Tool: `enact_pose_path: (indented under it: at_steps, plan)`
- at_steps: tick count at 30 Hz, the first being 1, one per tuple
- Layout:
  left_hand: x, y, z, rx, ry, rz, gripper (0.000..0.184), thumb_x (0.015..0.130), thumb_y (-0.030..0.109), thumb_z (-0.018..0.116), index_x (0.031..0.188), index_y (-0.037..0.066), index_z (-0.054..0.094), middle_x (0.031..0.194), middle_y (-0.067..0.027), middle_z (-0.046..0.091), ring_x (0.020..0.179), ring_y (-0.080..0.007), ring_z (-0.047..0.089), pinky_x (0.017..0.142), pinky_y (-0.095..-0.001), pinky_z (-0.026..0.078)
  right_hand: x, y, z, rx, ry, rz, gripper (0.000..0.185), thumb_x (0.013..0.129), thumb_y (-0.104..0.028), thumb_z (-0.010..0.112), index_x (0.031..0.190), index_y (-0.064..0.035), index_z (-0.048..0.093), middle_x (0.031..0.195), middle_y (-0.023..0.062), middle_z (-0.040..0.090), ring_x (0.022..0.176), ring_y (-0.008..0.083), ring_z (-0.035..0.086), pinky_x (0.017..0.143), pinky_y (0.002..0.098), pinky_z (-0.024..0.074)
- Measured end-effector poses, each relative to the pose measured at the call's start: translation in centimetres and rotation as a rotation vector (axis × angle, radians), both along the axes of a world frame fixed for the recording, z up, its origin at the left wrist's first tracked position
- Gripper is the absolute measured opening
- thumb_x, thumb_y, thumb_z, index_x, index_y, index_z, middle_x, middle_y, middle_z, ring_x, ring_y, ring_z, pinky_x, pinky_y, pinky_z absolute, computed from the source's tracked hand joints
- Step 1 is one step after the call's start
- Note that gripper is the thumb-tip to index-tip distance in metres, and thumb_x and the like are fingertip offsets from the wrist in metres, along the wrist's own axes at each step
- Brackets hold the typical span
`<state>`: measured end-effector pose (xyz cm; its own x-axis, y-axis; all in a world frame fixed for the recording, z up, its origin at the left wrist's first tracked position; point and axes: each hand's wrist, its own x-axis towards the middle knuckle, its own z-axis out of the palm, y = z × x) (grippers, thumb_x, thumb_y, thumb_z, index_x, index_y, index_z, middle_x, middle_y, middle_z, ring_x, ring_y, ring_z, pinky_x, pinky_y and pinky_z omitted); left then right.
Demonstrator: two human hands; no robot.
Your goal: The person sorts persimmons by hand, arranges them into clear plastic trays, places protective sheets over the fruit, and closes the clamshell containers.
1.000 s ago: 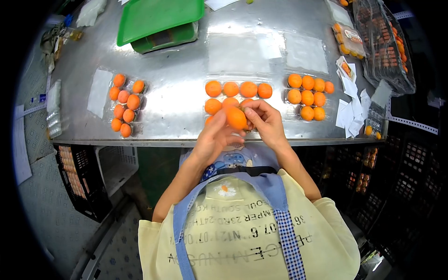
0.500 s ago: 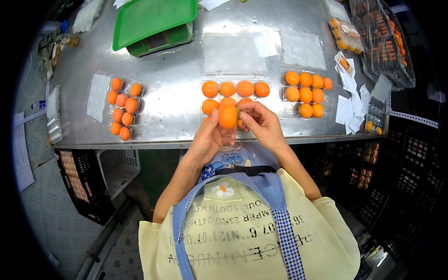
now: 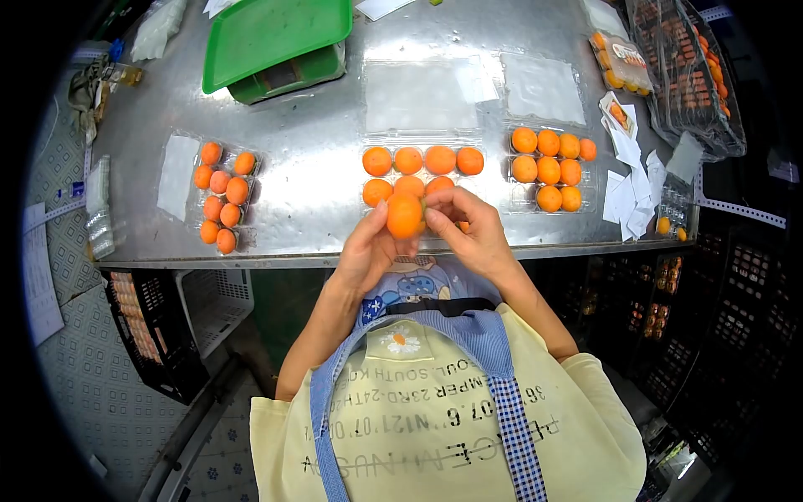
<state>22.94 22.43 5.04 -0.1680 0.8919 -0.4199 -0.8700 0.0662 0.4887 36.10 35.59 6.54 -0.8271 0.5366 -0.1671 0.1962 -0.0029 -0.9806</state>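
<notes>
Above the table's front edge, my left hand (image 3: 365,251) holds an orange (image 3: 405,216) from below and the side, fingers curled round it. My right hand (image 3: 478,231) bends in from the other side, thumb and fingertips pinched together at the fruit's right edge. A small greenish bit shows by those fingertips, too small to name. Just beyond my hands lies a clear plastic clamshell box (image 3: 418,94) with its lid folded back. Rows of oranges (image 3: 407,160) sit in its cups; my hands and the held orange hide the nearest ones.
Another open clamshell of oranges (image 3: 548,171) lies to the right, with one of smaller orange fruit (image 3: 237,192) to the left. A green tray (image 3: 280,38) stands at the back. Paper slips (image 3: 637,197) and a bagged crate (image 3: 686,84) are at right; crates (image 3: 155,326) stand below the table.
The held orange has shifted slightly left and toward my body, with both hands staying around it. The boxes on the table are as before.
</notes>
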Motion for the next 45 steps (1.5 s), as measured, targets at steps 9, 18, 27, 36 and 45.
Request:
enact_pose_path:
  at_steps: [9, 18, 27, 36, 45]
  plan:
    - [1.8, 0.4, -0.6, -0.222, 0.616, 0.027, 0.03, 0.096, 0.029, 0.05, 0.11, 0.002, 0.054, 0.089, -0.0037, 0.058, 0.077, -0.008, 0.056, 0.065, -0.0211, 0.046, -0.4, -0.3, 0.9, 0.687, -0.07, 0.105, 0.054, 0.072, -0.009, 0.076, 0.12, -0.0027, 0.053, 0.118, 0.0115, 0.055, 0.106, 0.0216, 0.058, 0.082, 0.032, 0.0503]
    - [0.8, 0.6, 0.1, -0.225, 0.49, 0.088, 0.033, 0.098, 0.029, 0.045, 0.115, 0.003, 0.052, 0.089, -0.0041, 0.057, 0.072, -0.0107, 0.056, 0.066, -0.0244, 0.046, 4.3, 2.5, -2.6, -0.497, 0.193, -0.069, 0.064, 0.075, -0.003, 0.073, 0.13, -0.0029, 0.039, 0.129, 0.0118, 0.047, 0.119, 0.0217, 0.048, 0.095, 0.0343, 0.0456]
    - [1.4, 1.0, 0.2, -0.214, 0.566, 0.004, 0.019, 0.094, 0.014, 0.054, 0.109, 0.002, 0.056, 0.086, -0.003, 0.058, 0.071, -0.0085, 0.054, 0.064, -0.0233, 0.045, 5.1, 2.2, -2.7, -0.571, 0.203, -0.061, 0.063, 0.075, -0.003, 0.073, 0.129, -0.0024, 0.04, 0.126, 0.0116, 0.05, 0.115, 0.0217, 0.052, 0.092, 0.0353, 0.0477]
    - [1.1, 0.8, -0.8, -0.258, 0.581, 0.039, 0.016, 0.093, 0.014, 0.054, 0.106, 0.004, 0.056, 0.081, -0.0031, 0.059, 0.07, -0.0088, 0.055, 0.062, -0.0227, 0.045, 9.5, 14.5, -3.8, -0.54, 0.306, -0.429, 0.042, 0.087, -0.029, 0.061, 0.121, -0.0052, 0.055, 0.103, 0.0027, 0.062, 0.092, 0.0137, 0.061, 0.079, 0.0314, 0.0502]
    - [1.3, 1.2, 0.0, -0.239, 0.596, 0.047, 0.017, 0.093, 0.014, 0.055, 0.105, 0.003, 0.057, 0.083, -0.0021, 0.058, 0.07, -0.0078, 0.055, 0.062, -0.0221, 0.044, 14.0, 34.4, 15.5, 0.197, 0.56, -0.773, 0.039, 0.089, -0.017, 0.062, 0.118, 0.0074, 0.051, 0.106, 0.0164, 0.061, 0.1, 0.0243, 0.062, 0.085, 0.0312, 0.0522]
